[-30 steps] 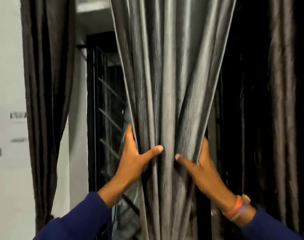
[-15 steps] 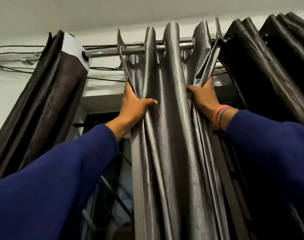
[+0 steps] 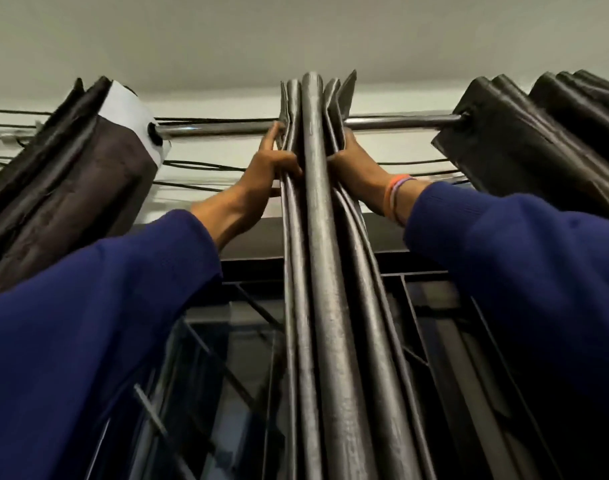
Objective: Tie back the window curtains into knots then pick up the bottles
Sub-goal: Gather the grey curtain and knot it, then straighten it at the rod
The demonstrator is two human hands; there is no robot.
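A grey satin curtain [image 3: 322,237] hangs from a metal rod [image 3: 220,129] and is bunched into a narrow column of folds at the middle. My left hand [image 3: 268,171] grips the left side of the bunch just under the rod, index finger up against the rod. My right hand [image 3: 353,164] grips the right side at the same height, an orange band on its wrist. Both arms reach up in blue sleeves. No bottles are in view.
A dark brown curtain [image 3: 74,188] is gathered at the left end of the rod and another dark curtain [image 3: 538,140] at the right. Black cables [image 3: 199,166] run along the wall under the ceiling. Behind the curtains is a dark window with a metal grille [image 3: 227,358].
My view tilted up from the curtain's middle to the rod. Both hands went up and pushed the grey curtain's top folds together, so the spread pleats are now one tight bunch.
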